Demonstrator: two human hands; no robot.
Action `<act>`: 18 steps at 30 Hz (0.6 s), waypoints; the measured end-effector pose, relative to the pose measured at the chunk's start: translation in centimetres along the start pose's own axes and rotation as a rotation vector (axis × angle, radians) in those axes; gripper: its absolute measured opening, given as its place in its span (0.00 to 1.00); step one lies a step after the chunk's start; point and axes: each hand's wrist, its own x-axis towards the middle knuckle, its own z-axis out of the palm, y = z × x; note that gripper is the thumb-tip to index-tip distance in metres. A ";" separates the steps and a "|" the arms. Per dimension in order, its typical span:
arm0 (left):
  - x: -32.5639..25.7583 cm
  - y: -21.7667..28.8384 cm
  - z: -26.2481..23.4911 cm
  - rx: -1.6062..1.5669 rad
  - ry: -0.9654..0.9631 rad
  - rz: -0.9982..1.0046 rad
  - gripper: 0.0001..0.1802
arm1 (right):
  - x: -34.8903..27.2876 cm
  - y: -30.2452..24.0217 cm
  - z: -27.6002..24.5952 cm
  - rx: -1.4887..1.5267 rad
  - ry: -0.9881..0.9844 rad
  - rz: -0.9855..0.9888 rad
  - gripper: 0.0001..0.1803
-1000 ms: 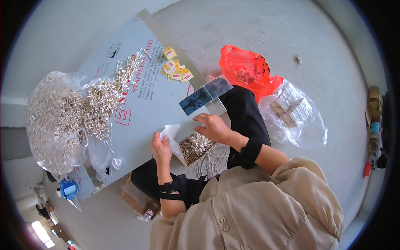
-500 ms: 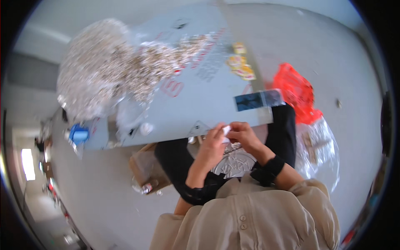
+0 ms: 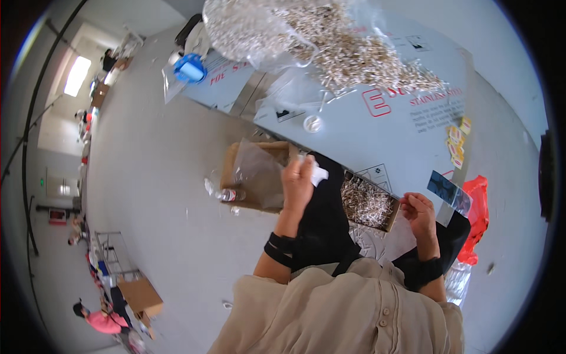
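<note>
My left hand (image 3: 299,183) is closed round a small crumpled white piece (image 3: 319,174), perhaps a thin bag or tissue, above my dark-trousered left leg. My right hand (image 3: 420,217) is apart from it, near the table's front edge, with its fingers loosely bent and nothing visible in them. Between my knees, a cardboard box (image 3: 367,202) holds many thin sticks with pale tips, like cotton swabs. More such swabs (image 3: 377,62) spill over the blue-grey table (image 3: 348,133) from a big clear bag (image 3: 247,32). A small white round tub (image 3: 312,123) stands nearer me.
Left of my leg is an open carton (image 3: 233,168) with a clear plastic bag and a bottle (image 3: 232,194). On the right lie yellow packets (image 3: 456,141), a dark blue packet (image 3: 445,187) and a red bag (image 3: 475,221). A person in pink (image 3: 106,320) is far left.
My hands were together at the white piece; now they are apart. The left has carried it leftward, while the right has moved right, empty-looking. The view has swung left.
</note>
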 end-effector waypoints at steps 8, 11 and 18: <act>-5.2 -14.7 -14.4 -0.383 0.602 -0.673 0.20 | 0.2 0.2 0.2 0.007 0.181 0.057 0.08; -10.3 -20.8 -18.5 -0.380 0.695 -0.856 0.23 | 0.7 1.4 0.7 0.010 0.172 0.125 0.08; -11.4 -25.4 -16.8 -0.776 0.589 -0.806 0.16 | 1.0 1.5 2.8 -0.087 0.189 0.177 0.07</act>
